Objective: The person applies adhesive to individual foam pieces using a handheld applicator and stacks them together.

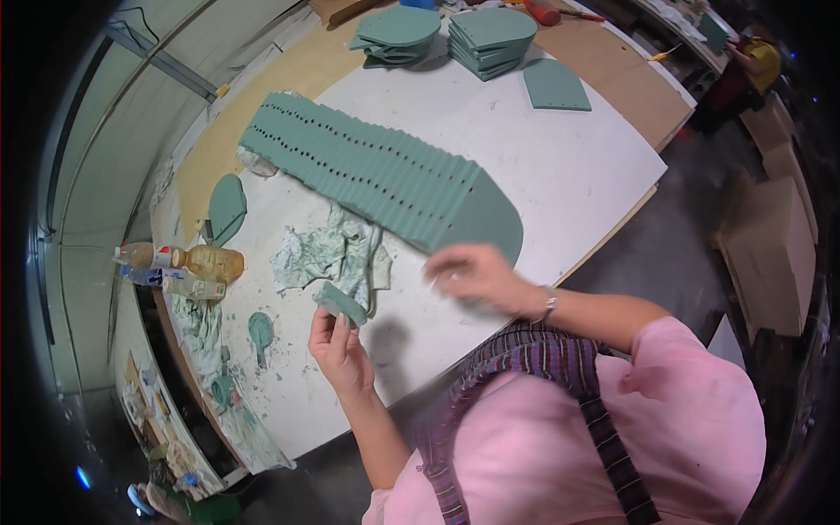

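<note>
Between the thumb and fingers of my left hand [339, 354] is a small green rectangular block [343, 303], raised over the table beside a crumpled, green-stained white cloth [325, 252]. Motion smears my right hand [479, 276], so its fingers and anything in them cannot be made out. It hovers by the near end of a long row of overlapping green boards [376, 175]. These boards have rounded ends, and two lines of dark holes run along the row. The far end of the row rests on something white, mostly hidden.
Two stacks of green boards [492, 44] and a single board [556, 86] lie at the far side of the white table [595, 166]. Bottles [214, 262] stand or lie at the left edge, near a round green-smeared tool [261, 331]. Cardboard [774, 245] and another person [752, 66] are at right.
</note>
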Action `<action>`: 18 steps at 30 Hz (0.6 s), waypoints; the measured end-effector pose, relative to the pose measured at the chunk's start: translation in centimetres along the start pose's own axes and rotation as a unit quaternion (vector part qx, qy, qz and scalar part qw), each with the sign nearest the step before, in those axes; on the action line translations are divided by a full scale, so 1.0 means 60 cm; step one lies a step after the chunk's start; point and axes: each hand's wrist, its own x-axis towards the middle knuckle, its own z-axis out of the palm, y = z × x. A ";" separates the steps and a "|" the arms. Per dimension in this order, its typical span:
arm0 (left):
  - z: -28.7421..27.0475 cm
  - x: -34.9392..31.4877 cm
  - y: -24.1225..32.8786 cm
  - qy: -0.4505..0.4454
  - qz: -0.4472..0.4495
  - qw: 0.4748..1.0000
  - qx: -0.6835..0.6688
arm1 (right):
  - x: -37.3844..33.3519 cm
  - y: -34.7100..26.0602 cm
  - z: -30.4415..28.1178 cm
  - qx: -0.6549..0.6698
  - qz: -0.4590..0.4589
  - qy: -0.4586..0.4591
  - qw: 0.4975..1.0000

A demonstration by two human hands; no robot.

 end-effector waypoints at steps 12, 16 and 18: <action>0.278 0.069 -0.041 -0.084 0.173 0.757 0.625 | 0.059 -0.004 -0.264 -0.317 -0.055 0.048 0.945; 0.343 0.127 -0.060 -0.106 0.232 0.684 0.684 | 0.070 0.004 -0.252 -0.322 -0.063 0.036 0.944; 0.373 0.152 -0.070 -0.151 0.265 0.638 0.707 | 0.069 0.004 -0.250 -0.317 -0.056 0.028 0.946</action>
